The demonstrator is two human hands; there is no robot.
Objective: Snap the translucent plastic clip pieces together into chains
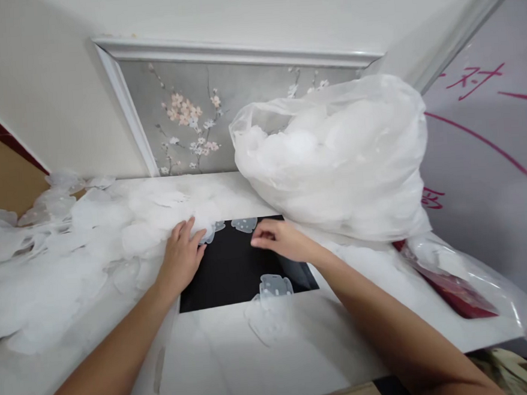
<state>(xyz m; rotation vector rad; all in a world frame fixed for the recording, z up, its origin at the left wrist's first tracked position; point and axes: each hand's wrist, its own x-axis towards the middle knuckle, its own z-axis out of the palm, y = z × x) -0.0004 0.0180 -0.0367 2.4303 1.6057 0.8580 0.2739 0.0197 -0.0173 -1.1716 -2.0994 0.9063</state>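
A black sheet (228, 272) lies on the white marbled table. My left hand (182, 254) is open over its left edge, fingers spread and touching the near side of a heap of thin translucent plastic pieces (91, 257). Above the right part of the sheet, my right hand (282, 239) has its fingers curled together; whether anything is in them is hidden. Just left of it, a translucent mushroom-shaped piece (244, 224) with pale dots lies at the sheet's far edge. Another dotted mushroom-shaped piece (275, 286) rests at the near edge, partly overlapping a fainter clear piece (262, 319) on the table.
A large clear bag (337, 162) full of white translucent pieces stands at the back right. Right of it, a red item (464, 295) lies under clear plastic. Behind the table are a framed floral panel (186, 118) and, at right, a whiteboard (482, 164) with red writing.
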